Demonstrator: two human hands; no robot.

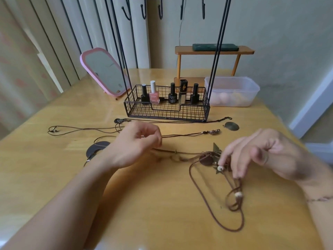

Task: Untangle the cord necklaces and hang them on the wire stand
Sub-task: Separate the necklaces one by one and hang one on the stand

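Observation:
A tangle of brown cord necklaces (201, 188) lies on the wooden table (144, 204), with a star pendant (216, 150), a round brown disc and white beads near its knot. My right hand (266, 156) pinches the cords beside the star pendant. My left hand (137, 143) pinches a cord end that runs right toward the tangle. Thin dark cord necklaces (81, 130) lie stretched further back, one with a crescent pendant (95, 148). The black wire stand (167, 103) rises behind them, its hooks (160, 11) bare at the top.
Nail polish bottles (171, 94) stand in the stand's wire basket. A pink mirror (102, 73) leans at the back left. A clear plastic tub (232, 91) and a small wooden shelf (214, 51) sit at the back right. A loose oval pendant (231, 126) lies near the basket.

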